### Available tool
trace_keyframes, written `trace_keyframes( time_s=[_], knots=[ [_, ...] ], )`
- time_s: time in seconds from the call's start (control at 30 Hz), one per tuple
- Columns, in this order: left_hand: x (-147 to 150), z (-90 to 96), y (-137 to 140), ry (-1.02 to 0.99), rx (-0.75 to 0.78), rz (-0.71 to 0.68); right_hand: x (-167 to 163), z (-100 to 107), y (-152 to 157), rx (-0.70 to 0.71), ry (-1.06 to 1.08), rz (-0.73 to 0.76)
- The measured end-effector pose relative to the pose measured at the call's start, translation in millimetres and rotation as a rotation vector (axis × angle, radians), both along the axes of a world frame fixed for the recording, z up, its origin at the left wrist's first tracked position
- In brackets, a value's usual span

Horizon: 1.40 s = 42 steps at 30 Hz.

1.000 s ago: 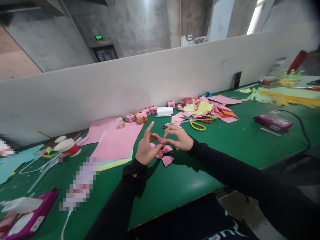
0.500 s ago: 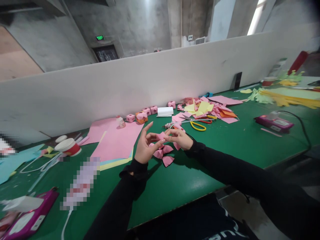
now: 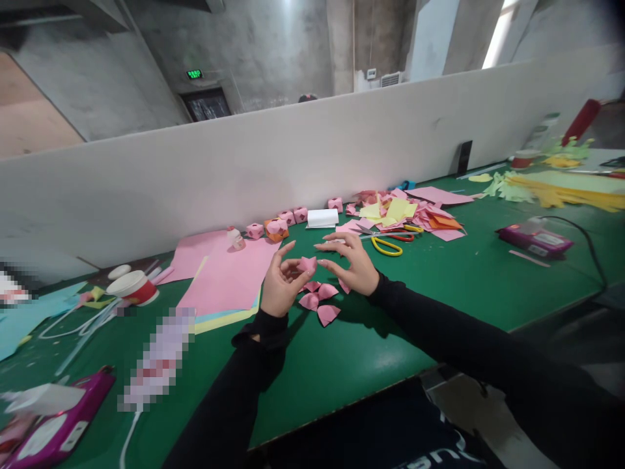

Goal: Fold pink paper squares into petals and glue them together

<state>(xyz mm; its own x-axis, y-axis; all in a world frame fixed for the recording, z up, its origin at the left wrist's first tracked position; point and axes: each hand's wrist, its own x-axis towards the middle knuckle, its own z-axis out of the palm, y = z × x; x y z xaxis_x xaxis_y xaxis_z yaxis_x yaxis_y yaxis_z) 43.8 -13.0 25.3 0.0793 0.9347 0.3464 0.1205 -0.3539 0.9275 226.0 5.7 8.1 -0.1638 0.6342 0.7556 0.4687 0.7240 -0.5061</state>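
Note:
My left hand [image 3: 282,284] pinches a small folded pink paper piece [image 3: 307,264] between thumb and fingers, raised above the table. Just to its right is my right hand [image 3: 355,266], its fingers spread and holding nothing, the thumb and fingertips close to the folded piece. Below both hands several folded pink paper petals [image 3: 328,315] lie in a loose cluster on the green table [image 3: 390,339]. One petal is partly hidden by my right hand.
Behind my hands are yellow-handled scissors [image 3: 387,246], a heap of paper scraps [image 3: 400,210], a white pad [image 3: 323,218] and folded pink paper balls [image 3: 277,228]. Pink sheets [image 3: 224,280], a small bottle [image 3: 236,238] and a paper cup [image 3: 133,287] stand left. A partition [image 3: 234,169] runs behind.
My right hand has let go of the folded pink paper piece and opened, moving slightly away. The piece stays in my left hand, shifted a little left.

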Motion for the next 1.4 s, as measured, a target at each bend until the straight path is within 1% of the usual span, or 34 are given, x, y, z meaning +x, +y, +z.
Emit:
trace_keyframes(
  time_s=[0.1,0.2,0.43,0.63,0.73,0.83,0.9,1.0,1.07,1.2,1.27,1.33,1.4],
  knots=[
    [2.8,-3.8,-1.9,0.113,0.034,0.001,0.4,5.0,-4.6,0.093,-0.063,0.024],
    [5.7,-5.7,-4.9,0.167,0.039,-0.044,-3.2,4.3,-4.4,0.116,-0.087,0.057],
    [4.6,-6.0,-6.5,0.247,0.037,-0.129,-5.1,1.1,1.9,-0.027,-0.075,0.112],
    [5.3,-4.7,-7.6,0.348,0.093,-0.093,-5.7,-5.2,6.1,-0.112,-0.124,0.096],
    [5.0,-6.1,-7.3,0.375,0.099,-0.098,-5.9,-7.6,7.3,-0.143,-0.162,0.104],
    [3.3,-8.8,-5.0,0.343,0.035,-0.125,-5.3,-5.5,6.2,-0.158,-0.169,0.158],
    [1.7,-9.5,-2.9,0.270,-0.035,-0.170,-4.9,-2.1,4.2,-0.203,-0.125,0.207],
    [-0.4,-7.1,-0.7,0.127,-0.115,-0.229,-4.5,2.4,1.7,-0.339,-0.010,0.280],
    [-1.5,-3.7,-0.2,0.065,-0.142,-0.233,-4.7,3.2,1.5,-0.435,0.085,0.331],
    [-2.6,1.7,-0.7,0.046,-0.145,-0.222,-6.0,0.5,3.9,-0.586,0.256,0.473],
    [-2.5,2.0,-1.1,0.062,-0.134,-0.223,-7.0,-0.8,4.5,-0.597,0.249,0.449],
    [-1.8,0.9,-1.3,0.086,-0.126,-0.227,-8.1,-1.1,4.1,-0.550,0.193,0.374],
    [-1.0,-0.9,-1.6,0.118,-0.122,-0.228,-8.9,-0.8,3.1,-0.499,0.139,0.339]
  ],
)
